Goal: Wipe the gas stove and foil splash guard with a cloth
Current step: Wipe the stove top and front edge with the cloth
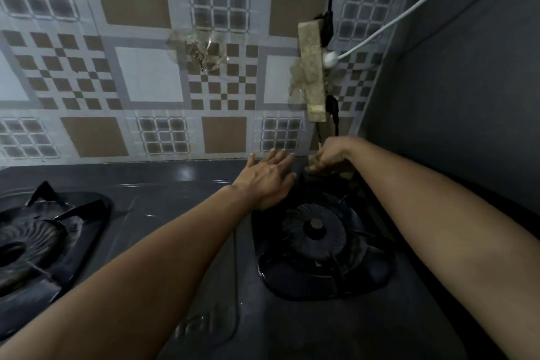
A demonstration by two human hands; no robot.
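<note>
A dark gas stove [187, 242] fills the lower part of the head view. Its right burner [317, 232] sits in a black pan support; its left burner [35, 240] is at the left edge. Behind the stove stands the patterned foil splash guard [146, 76]. My left hand [267, 175] lies flat with straight fingers on the stove's back edge, just left of the right burner. My right hand [331, 156] has curled fingers and grips a brownish cloth [344, 171] at the stove's back right corner. Most of the cloth is hidden by the hand.
A grimy power strip [312, 73] hangs on the splash guard above my right hand, with a white plug and cable [394, 22] and black cords. A patch of crumpled tape [201, 50] sticks to the guard. A grey wall [467, 96] closes the right side.
</note>
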